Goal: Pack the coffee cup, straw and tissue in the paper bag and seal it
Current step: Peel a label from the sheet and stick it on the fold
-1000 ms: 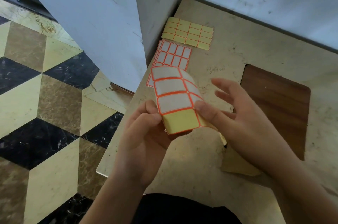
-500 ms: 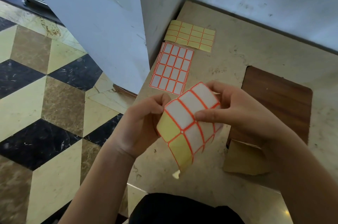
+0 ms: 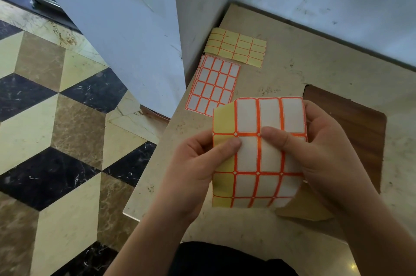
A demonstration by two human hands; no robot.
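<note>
My left hand [image 3: 198,163] and right hand [image 3: 315,152] both pinch the curled sheet of white stickers with orange borders [image 3: 258,152]; the sticker could tear if I peel fast; the brown paper bag [image 3: 301,210] lies on the beige stone worktop [image 3: 315,68], under my right wrist.

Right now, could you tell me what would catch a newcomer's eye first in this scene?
First, the sticker sheet with orange-bordered white labels, held up at the centre by the left hand and the right hand, its left column already peeled to yellow backing. Next, two more label sheets on the table by the wall corner: a full sheet and, behind it, an emptied yellow sheet.
</note>
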